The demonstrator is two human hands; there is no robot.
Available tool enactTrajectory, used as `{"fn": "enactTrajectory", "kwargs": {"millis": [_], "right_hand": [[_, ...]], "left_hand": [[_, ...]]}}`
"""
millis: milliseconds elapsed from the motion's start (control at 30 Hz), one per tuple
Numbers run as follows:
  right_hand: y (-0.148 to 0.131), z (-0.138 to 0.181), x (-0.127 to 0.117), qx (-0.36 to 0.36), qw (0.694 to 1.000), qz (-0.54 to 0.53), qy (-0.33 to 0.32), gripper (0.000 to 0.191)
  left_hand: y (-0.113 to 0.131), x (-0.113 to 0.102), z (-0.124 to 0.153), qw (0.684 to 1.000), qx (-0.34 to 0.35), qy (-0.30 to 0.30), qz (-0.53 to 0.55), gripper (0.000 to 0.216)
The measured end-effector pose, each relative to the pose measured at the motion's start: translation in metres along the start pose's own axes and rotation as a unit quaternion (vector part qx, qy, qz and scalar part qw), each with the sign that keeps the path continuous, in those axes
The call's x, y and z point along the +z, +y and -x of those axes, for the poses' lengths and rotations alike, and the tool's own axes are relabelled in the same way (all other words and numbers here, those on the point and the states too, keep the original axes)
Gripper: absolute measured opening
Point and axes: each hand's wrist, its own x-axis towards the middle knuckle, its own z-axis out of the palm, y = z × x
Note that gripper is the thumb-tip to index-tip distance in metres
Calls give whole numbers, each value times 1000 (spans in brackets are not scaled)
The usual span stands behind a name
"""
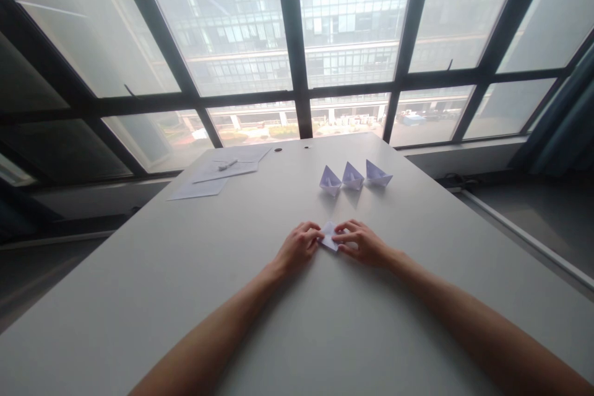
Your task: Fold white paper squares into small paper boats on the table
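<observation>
A small folded piece of white paper (pixel 329 236) lies on the white table (pixel 185 272) between my two hands. My left hand (pixel 297 247) pinches its left edge with curled fingers. My right hand (pixel 362 242) pinches its right edge, fingers pressed together on it. Beyond the hands, three folded paper boats (pixel 353 177) stand in a row on the table.
Loose white sheets (pixel 218 174) lie at the table's far left with a small pen-like object (pixel 228 164) on them. Two small round holes (pixel 278 150) sit near the far edge. Large windows with dark frames (pixel 297 93) rise behind the table.
</observation>
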Motion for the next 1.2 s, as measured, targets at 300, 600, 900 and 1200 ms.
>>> {"fn": "enactTrajectory", "kwargs": {"millis": [300, 600, 900, 1200], "right_hand": [[2, -1, 2, 2, 1000, 6, -1, 21], [5, -2, 5, 9, 1000, -17, 20, 11], [5, -2, 6, 7, 1000, 3, 16, 14], [5, -1, 4, -9, 1000, 0, 15, 17]], "left_hand": [[2, -2, -1, 999, 35, -28, -13, 19], [7, -3, 0, 992, 28, -86, 87, 22], [8, -4, 1, 992, 76, -87, 40, 27], [8, -5, 2, 992, 82, -92, 13, 26]]}}
